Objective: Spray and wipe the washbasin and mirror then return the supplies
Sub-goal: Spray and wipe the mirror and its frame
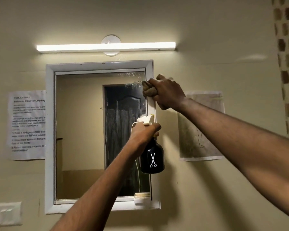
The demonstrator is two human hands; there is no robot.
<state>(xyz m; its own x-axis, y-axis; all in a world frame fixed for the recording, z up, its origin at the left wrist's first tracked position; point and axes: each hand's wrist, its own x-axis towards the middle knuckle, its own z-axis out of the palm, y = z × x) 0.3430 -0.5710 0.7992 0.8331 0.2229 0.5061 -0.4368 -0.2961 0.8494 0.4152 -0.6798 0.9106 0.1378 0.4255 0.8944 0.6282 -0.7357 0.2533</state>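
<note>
A white-framed mirror [80, 130] hangs on the beige wall, with spray droplets near its upper right corner. My right hand [167, 92] is closed on a bunched brown cloth [148, 90], pressing it against the mirror's right edge near the top. Lower down, my left hand [145, 134] grips a spray bottle [152, 160] by its white trigger head. The bottle is black with a white scissors mark and hangs in front of the mirror's right side. The washbasin is out of view.
A lit tube light [105, 47] runs above the mirror. A printed instruction sheet [27, 125] is taped left of the frame and a faded paper [202, 129] right of it. A switch plate [5, 214] sits at lower left, a small white holder [142, 198] on the mirror's bottom ledge.
</note>
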